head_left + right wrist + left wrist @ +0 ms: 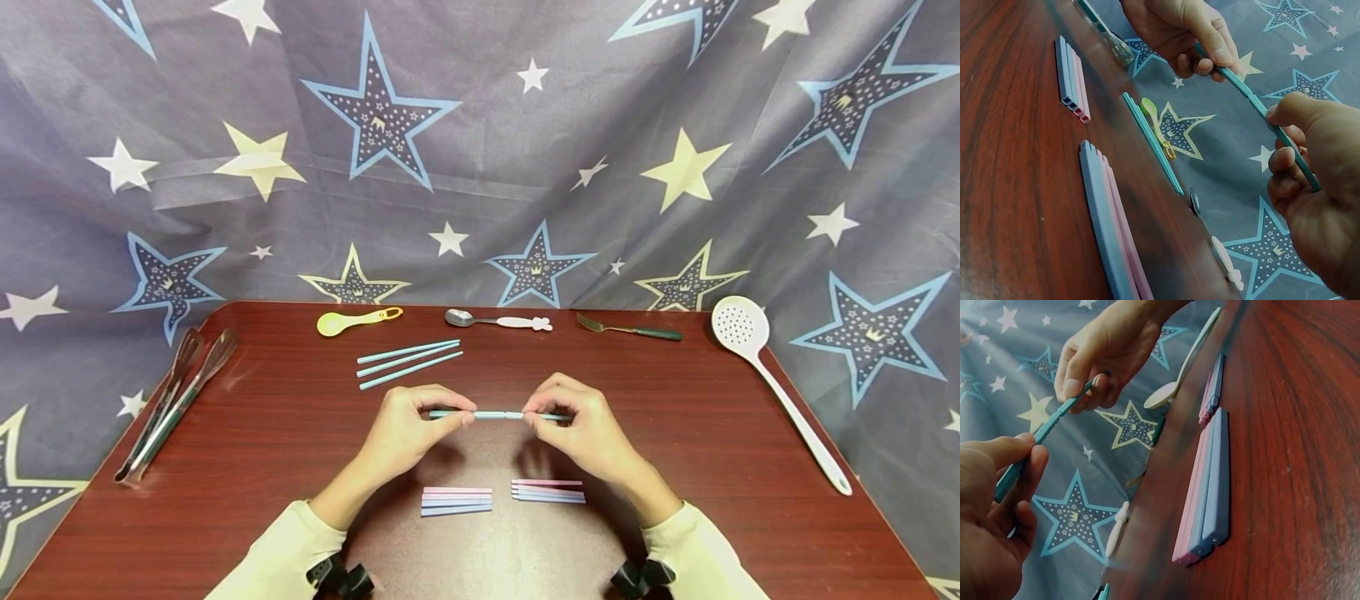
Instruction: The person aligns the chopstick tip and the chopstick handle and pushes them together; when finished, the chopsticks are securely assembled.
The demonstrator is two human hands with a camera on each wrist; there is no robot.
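A teal chopstick (498, 415) is held level above the middle of the table, with a joint line showing near its centre. My left hand (411, 422) pinches its left part between thumb and fingertips. On its other side, my right hand (579, 423) pinches the right part the same way. In the right wrist view the two sections of the chopstick (1241, 86) line up and meet at the joint between the hands. Below the hands lie two bundles of short pink and blue chopstick sections, one at left (456, 502) and one at right (548, 492).
Three teal chopsticks (408, 363) lie behind my left hand. Along the back edge are a yellow measuring spoon (341, 322), a pink-handled spoon (498, 322) and a green-handled fork (637, 332). Metal tongs (168, 417) lie far left, a white skimmer (787, 392) far right.
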